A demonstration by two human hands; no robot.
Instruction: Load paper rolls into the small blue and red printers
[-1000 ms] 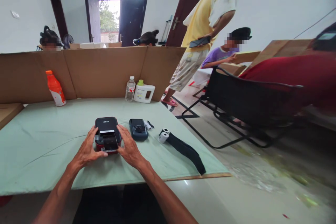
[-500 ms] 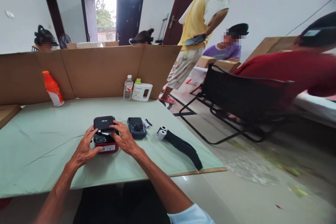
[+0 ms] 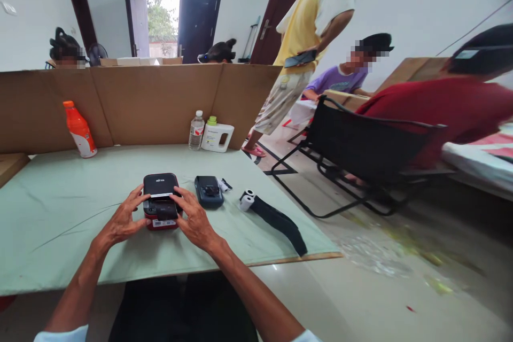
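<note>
A small black-and-red portable printer rests on the table between my hands. A pale strip crosses its top, and a dark glossy flap or strip hangs over its front, above a white label. My left hand grips the left side, fingertips at the top edge and thumb low by the front. On the right side, my right hand has its fingers over the upper edge by the pale strip. A second, dark blue-black printer lies just right of my hands, with a small white-and-black packet beside it.
Two white paper rolls and a black strap lie at the table's right. An orange bottle, a clear bottle and a white jug stand by the cardboard partition. Other people and a black chair are beyond.
The printer's top sits flatter, and the dark flap or strip now extends over its front. My right fingers have drawn back from over the printer to its right edge.
</note>
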